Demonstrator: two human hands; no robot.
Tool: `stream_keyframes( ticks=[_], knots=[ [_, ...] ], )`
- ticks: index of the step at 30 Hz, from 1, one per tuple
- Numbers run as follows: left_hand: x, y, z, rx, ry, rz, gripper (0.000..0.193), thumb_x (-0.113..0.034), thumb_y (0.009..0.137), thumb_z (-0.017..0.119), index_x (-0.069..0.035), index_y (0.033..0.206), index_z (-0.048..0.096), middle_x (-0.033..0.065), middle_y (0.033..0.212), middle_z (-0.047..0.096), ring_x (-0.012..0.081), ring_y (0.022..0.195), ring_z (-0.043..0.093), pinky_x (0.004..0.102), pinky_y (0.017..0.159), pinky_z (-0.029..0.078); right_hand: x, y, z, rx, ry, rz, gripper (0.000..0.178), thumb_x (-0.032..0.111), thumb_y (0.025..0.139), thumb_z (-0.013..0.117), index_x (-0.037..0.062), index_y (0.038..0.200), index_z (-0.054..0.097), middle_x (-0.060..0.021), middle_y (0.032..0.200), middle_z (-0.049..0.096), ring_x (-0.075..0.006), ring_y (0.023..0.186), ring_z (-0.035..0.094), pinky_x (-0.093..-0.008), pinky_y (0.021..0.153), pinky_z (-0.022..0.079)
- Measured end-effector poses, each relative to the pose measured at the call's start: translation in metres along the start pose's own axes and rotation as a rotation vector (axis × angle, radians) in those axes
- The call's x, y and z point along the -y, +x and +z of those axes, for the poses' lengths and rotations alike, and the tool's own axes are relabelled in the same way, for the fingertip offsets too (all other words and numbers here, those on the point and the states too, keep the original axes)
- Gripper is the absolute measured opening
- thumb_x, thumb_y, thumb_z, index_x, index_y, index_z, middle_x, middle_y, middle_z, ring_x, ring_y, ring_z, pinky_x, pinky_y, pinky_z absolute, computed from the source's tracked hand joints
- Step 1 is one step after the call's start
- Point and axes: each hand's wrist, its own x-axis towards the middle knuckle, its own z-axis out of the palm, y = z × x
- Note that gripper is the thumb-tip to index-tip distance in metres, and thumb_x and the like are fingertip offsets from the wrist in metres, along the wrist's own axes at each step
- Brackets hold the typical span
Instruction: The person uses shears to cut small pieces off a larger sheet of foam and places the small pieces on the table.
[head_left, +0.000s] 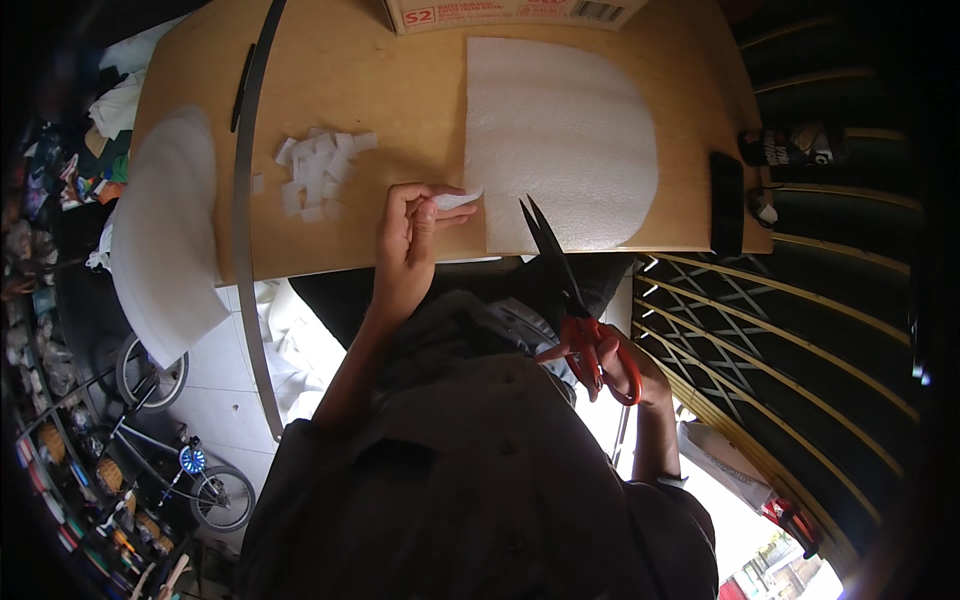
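Between the thumb and fingers of my left hand [408, 235] is a small piece of white foam sheet [455, 200], held over the table near its front edge. My right hand [600, 360] grips the red handles of a pair of scissors [562, 270] below the table edge; their dark blades point up and are slightly apart. A large white foam sheet [565, 140] lies flat on the table, its straight left edge close to my left fingertips and its right side rounded. Left of my left hand sits a loose pile of small white foam pieces [318, 170].
A cardboard box [510, 14] stands at the table's far side. Another white foam sheet [165, 230] hangs over the left end, beyond a dark strap [243, 150]. A black phone-like slab [727, 203] lies at the right edge. A bicycle [170, 450] stands on the floor at left.
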Motion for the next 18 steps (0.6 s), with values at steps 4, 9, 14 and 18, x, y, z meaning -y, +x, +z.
stream_keyframes(
  ticks=[4, 9, 14, 18],
  knots=[
    [0.005, -0.013, -0.002, -0.030, 0.005, 0.039, 0.018, -0.010, 0.106, 0.041, 0.005, 0.114, 0.045, 0.0200, 0.117, 0.060, 0.0286, 0.108, 0.065, 0.0414, 0.097, 0.054, 0.026, 0.028, 0.016, -0.106, -0.146, -0.140, 0.093, 0.084, 0.085, 0.035, -0.0042, 0.107, 0.056, -0.0101, 0.085, 0.066, -0.0176, 0.057, 0.063, -0.0313, 0.068, 0.056],
    [0.013, -0.031, 0.011, -0.095, 0.050, 0.005, 0.016, -0.008, 0.105, 0.045, 0.006, 0.113, 0.047, 0.0183, 0.120, 0.058, 0.0238, 0.114, 0.060, 0.0410, 0.102, 0.051, 0.024, 0.030, 0.035, -0.187, -0.153, -0.051, 0.094, 0.087, 0.082, 0.033, -0.0005, 0.107, 0.056, -0.0092, 0.085, 0.064, -0.0144, 0.054, 0.061, -0.0259, 0.049, 0.049],
    [0.017, -0.038, 0.027, -0.106, 0.029, 0.081, 0.008, 0.000, 0.100, 0.053, 0.005, 0.107, 0.052, 0.0153, 0.116, 0.062, 0.0163, 0.105, 0.062, 0.0282, 0.092, 0.052, 0.003, 0.032, 0.040, -0.168, -0.067, -0.041, 0.082, 0.079, 0.089, 0.035, 0.0011, 0.109, 0.053, -0.0066, 0.081, 0.058, -0.0132, 0.054, 0.058, -0.0257, 0.048, 0.047],
    [0.018, -0.044, 0.030, -0.028, 0.037, 0.039, 0.008, 0.001, 0.100, 0.054, 0.005, 0.106, 0.053, 0.0145, 0.114, 0.065, 0.0136, 0.103, 0.063, 0.0261, 0.090, 0.051, 0.009, 0.033, 0.045, -0.205, -0.046, -0.077, 0.077, 0.075, 0.092, 0.037, 0.0016, 0.106, 0.053, -0.0053, 0.076, 0.054, -0.0135, 0.053, 0.057, -0.0264, 0.049, 0.046]
  ],
)
